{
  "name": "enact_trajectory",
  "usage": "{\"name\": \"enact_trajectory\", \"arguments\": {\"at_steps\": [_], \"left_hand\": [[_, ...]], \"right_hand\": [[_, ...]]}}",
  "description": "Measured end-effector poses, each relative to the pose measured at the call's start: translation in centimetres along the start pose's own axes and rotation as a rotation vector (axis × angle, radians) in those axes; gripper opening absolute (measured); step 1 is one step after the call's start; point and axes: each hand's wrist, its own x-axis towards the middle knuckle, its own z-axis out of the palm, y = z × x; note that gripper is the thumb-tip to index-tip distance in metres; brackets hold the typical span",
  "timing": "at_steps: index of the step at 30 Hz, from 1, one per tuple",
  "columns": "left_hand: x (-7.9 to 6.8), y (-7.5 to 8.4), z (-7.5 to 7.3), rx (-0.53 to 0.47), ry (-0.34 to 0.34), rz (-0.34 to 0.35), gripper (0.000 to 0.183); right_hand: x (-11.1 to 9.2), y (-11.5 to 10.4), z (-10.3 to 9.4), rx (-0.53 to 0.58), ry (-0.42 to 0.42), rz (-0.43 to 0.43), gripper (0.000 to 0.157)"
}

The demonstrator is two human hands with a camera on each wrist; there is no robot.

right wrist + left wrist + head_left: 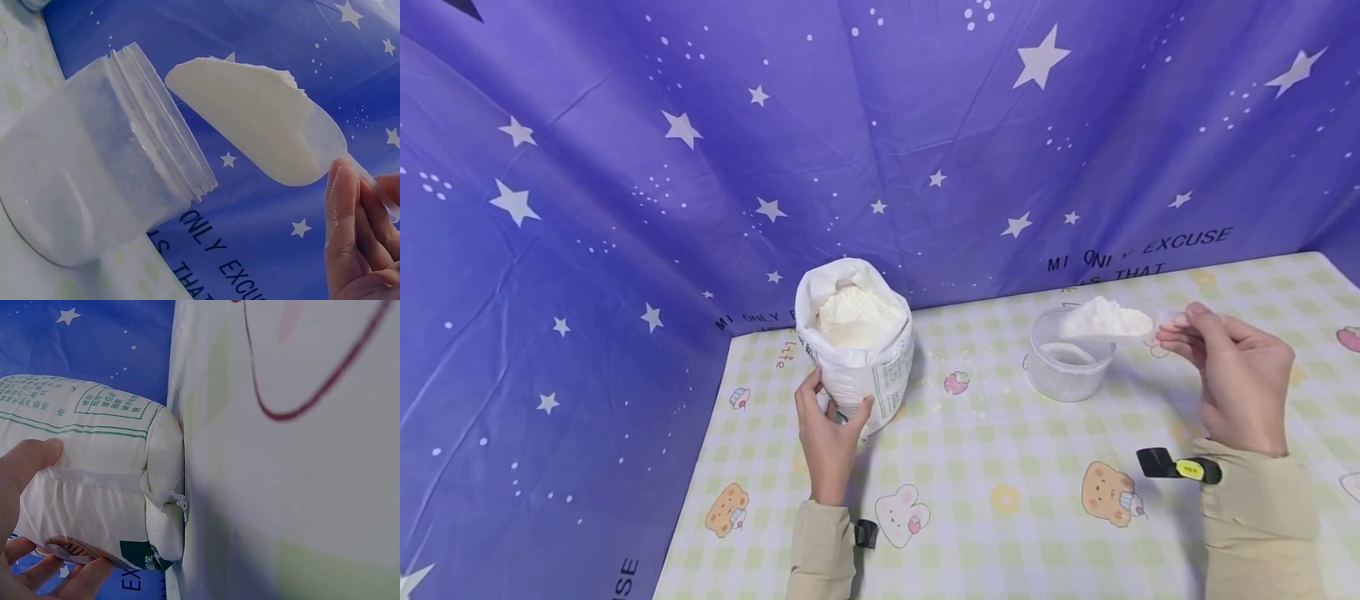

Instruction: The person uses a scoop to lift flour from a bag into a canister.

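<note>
A white bag (891, 379) of powder that looks like flour stands upright with its top rolled wide. Pale powder (857, 317) fills it near the rim. My left hand (827, 433) grips the bag's near side low down, thumb on one face and fingers round the other. On the right, my right hand (1243, 375) pinches the handle of a clear plastic scoop (322, 137), heaped with powder. The scoop is held level over the mouth of a translucent round tub (1063, 382). Through the tub's wall in the right wrist view, some powder shows inside.
A checked tablecloth (985, 467) with cartoon prints covers the table. Faint powder specks lie on it between bag and tub. Behind the table and at the left hangs a blue-purple curtain (880, 167) with white stars.
</note>
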Motion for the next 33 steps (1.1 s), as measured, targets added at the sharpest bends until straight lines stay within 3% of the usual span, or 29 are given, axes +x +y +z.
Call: {"name": "enact_trajectory", "arguments": {"at_steps": [13,23,33], "left_hand": [[0.0,-0.1,0.0,-0.015,-0.004,-0.007,0.081],[0.1,-0.2,0.0,-0.001,0.002,0.010,0.082],[0.1,-0.3,0.0,-0.003,0.003,0.010,0.081]], "right_hand": [[0.1,0.2,0.9,-0.295,0.144,-0.072,0.014],[-0.1,0.5,1.8,-0.435,0.152,-0.078,0.008],[-0.5,1.3,2.6,-0.860,0.100,-0.199,0.017]]}}
